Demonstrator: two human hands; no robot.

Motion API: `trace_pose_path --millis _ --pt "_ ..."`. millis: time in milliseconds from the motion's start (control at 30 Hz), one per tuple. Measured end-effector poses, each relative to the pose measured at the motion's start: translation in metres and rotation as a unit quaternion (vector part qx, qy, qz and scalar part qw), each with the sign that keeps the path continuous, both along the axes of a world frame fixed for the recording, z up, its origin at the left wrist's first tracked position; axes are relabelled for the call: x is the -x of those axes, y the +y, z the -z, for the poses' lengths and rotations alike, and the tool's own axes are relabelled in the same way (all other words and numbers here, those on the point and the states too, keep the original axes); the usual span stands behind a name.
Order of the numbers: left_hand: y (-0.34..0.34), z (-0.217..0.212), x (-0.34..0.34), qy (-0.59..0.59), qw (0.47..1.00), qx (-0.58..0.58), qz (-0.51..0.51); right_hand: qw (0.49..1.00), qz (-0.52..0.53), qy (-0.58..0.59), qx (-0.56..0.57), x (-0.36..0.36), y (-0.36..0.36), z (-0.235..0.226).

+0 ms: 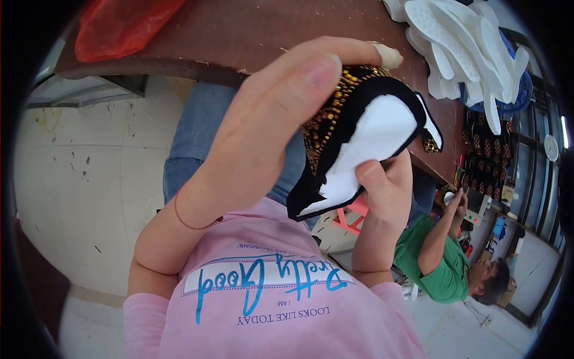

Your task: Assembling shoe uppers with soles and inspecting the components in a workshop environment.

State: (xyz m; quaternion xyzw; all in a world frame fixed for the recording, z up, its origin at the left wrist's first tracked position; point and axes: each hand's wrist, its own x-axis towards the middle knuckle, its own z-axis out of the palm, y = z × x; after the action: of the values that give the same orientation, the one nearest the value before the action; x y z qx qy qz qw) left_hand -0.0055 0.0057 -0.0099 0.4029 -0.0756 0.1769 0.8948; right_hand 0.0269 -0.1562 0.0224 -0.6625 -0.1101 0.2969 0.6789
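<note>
In the head view, a black fabric shoe piece with gold and amber beads and a smooth white face (382, 122) is held at the person's side of the brown table (269, 24); whether it touches the table, I cannot tell. The right hand (385, 185) pinches it, thumb pressed on the white face. The left hand (257, 125) bends over the beaded side; how firmly it grips, I cannot tell.

The piece should be light, soft at the black border and somewhat stiffer under the white; the beads may be bumpy and could come loose. The border and white face seem the safer places to hold.

The right fingers behind the piece are hidden, the left palm covers part of the beads, and the piece's underside is not visible.
</note>
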Motion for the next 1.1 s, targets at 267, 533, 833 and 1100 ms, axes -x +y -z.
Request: trace_pose_path --millis 267,533,833,1100 --pt "0.001 0.006 -0.006 -0.047 0.979 -0.183 -0.070 0.997 0.025 -0.062 -0.048 0.002 -0.004 0.014" --pt "0.003 0.000 -0.007 -0.029 0.898 -0.403 -0.172 0.993 0.117 -0.026 0.004 0.010 0.000 0.021" --pt "-0.003 0.001 -0.014 -0.038 0.909 -0.392 -0.135 0.987 0.112 -0.011 -0.118 0.003 -0.001 0.034" --pt "-0.005 0.005 -0.021 -0.087 0.882 -0.428 -0.174 0.989 0.030 -0.057 -0.132 -0.002 -0.004 0.042"
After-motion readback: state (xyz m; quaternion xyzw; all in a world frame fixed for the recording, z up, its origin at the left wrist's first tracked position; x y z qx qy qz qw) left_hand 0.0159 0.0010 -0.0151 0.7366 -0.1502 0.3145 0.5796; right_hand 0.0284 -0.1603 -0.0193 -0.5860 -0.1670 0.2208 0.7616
